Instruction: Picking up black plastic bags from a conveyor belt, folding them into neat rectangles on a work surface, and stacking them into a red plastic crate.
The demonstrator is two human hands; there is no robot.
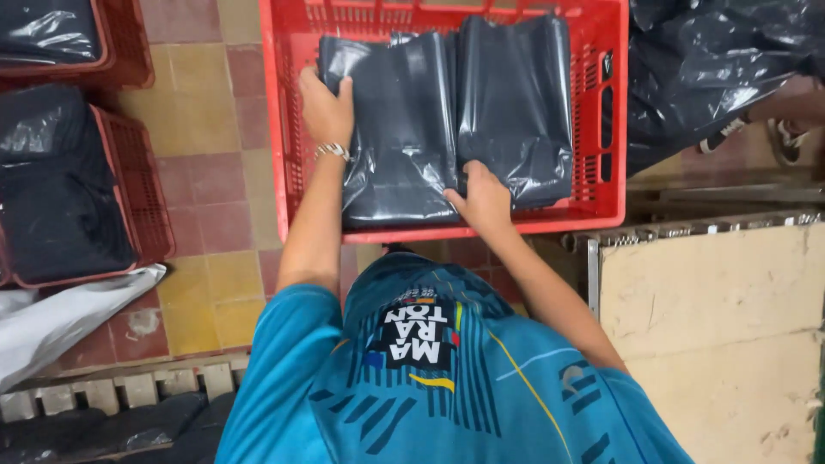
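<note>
Gripping the left stack of dark plastic bags point(400, 129) in the red crate point(277, 129), the left hand point(325, 107) clasps its far-left edge, while the right hand point(483, 198) pinches its near-right corner.

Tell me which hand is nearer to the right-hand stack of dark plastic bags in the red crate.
Right. The right hand rests at the gap between the two stacks, touching the right-hand stack at its near-left corner. The left hand holds the far-left edge of the left stack, a full stack away.
</note>
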